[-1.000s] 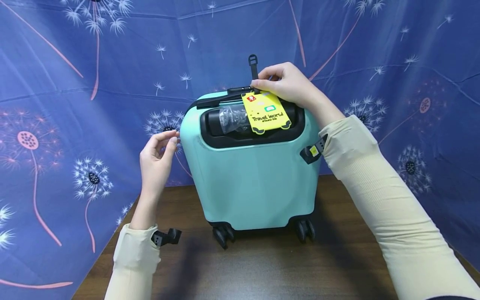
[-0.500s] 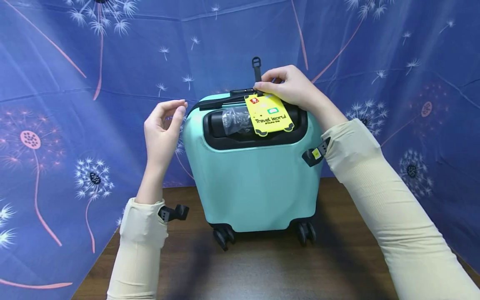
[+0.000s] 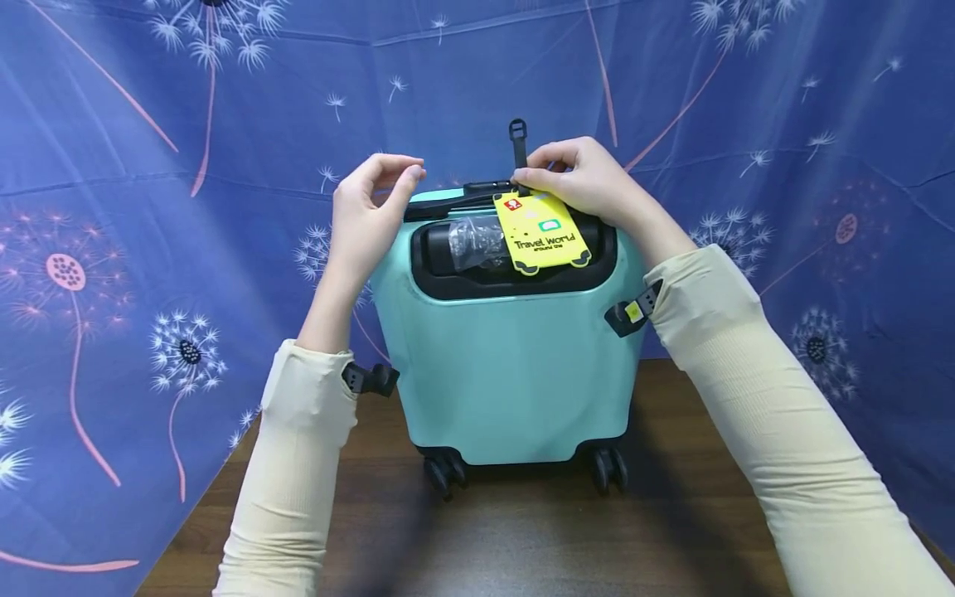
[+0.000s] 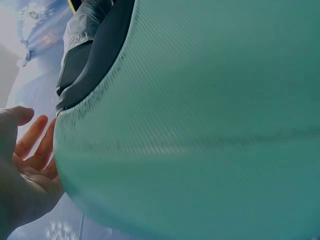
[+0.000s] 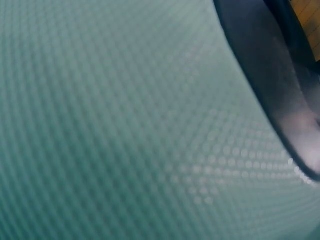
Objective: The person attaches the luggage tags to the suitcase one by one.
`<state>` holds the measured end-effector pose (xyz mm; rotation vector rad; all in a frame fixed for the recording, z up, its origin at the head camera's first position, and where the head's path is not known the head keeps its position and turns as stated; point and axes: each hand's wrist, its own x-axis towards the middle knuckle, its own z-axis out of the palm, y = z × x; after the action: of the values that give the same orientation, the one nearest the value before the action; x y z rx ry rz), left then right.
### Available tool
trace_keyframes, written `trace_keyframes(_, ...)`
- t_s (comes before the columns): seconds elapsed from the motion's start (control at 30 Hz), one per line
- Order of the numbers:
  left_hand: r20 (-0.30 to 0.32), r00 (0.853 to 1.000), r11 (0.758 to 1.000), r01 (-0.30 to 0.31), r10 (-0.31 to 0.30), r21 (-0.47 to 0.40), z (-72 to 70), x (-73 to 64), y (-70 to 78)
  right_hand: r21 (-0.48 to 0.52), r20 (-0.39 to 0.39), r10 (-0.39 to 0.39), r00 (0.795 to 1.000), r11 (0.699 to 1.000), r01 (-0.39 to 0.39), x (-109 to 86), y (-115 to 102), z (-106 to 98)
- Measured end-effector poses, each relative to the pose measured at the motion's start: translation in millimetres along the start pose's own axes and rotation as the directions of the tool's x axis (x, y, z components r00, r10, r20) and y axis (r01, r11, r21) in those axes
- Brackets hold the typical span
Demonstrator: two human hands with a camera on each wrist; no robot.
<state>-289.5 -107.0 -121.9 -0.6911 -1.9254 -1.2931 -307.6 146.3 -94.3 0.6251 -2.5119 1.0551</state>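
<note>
A mint-green suitcase (image 3: 515, 373) stands upright on its wheels, its textured shell (image 5: 125, 125) filling most of the right wrist view. On its top side, a yellow luggage tag (image 3: 543, 234) marked "Travel World" lies over the black handle recess (image 3: 515, 286). My right hand (image 3: 589, 178) pinches the tag's black strap (image 3: 518, 149) near its base; the buckle end points up. My left hand (image 3: 369, 211) is raised at the suitcase's upper left corner, holding nothing, fingers loosely bent. In the left wrist view the left hand (image 4: 32, 175) appears beside the shell's edge.
Clear plastic wrap (image 3: 476, 242) covers part of the handle. Black wheels (image 3: 445, 471) rest on a brown wooden table (image 3: 515, 547). Behind hangs a blue cloth (image 3: 246, 124) with dandelion prints. Each wrist carries a small black camera (image 3: 370, 380).
My left hand has risen and moved right, from beside the suitcase to near its top left corner. My right hand keeps its pinch on the strap. The view has shifted slightly.
</note>
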Motion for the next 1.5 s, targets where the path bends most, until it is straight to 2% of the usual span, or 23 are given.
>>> trace_keyframes(0.17, 0.071, 0.997, 0.996, 0.009, -0.015, 0.085, 11.3, 15.1, 6.3, 0.001, -0.004, -0.009, 1.000, 1.000, 0.009, 0.6, 1, -1)
trace_keyframes(0.37, 0.133, 0.990, 0.981, 0.019, -0.045, 0.192, 24.2, 34.1, 13.8, -0.007, -0.008, -0.027, 1.000, 1.000, 0.027, 2.7, 0, -2)
trace_keyframes(0.67, 0.233, 0.965, 0.953, 0.044, -0.118, 0.300, 44.8, 53.4, 13.3, 0.008, -0.005, -0.042, 0.999, 0.999, 0.042, 3.1, 0, 0)
trace_keyframes(0.8, 0.262, 0.953, 0.933, 0.054, -0.155, 0.357, 52.5, 56.2, 11.1, 0.014, 0.001, -0.032, 0.999, 0.999, 0.032, 3.1, 0, 1)
trace_keyframes(1.0, 0.296, 0.936, 0.888, 0.036, -0.190, 0.458, 62.9, 58.8, 10.0, 0.022, -0.005, -0.040, 0.999, 0.999, 0.040, 2.6, 0, 2)
trace_keyframes(1.17, 0.345, 0.913, 0.876, 0.027, -0.217, 0.482, 69.7, 57.1, 9.9, 0.018, -0.007, -0.049, 0.999, 0.999, 0.049, 0.6, 1, 0)
trace_keyframes(1.5, 0.387, 0.882, 0.839, 0.018, -0.270, 0.544, 70.8, 51.3, 8.5, 0.003, -0.003, -0.044, 0.999, 0.999, 0.044, 0.3, 2, 0)
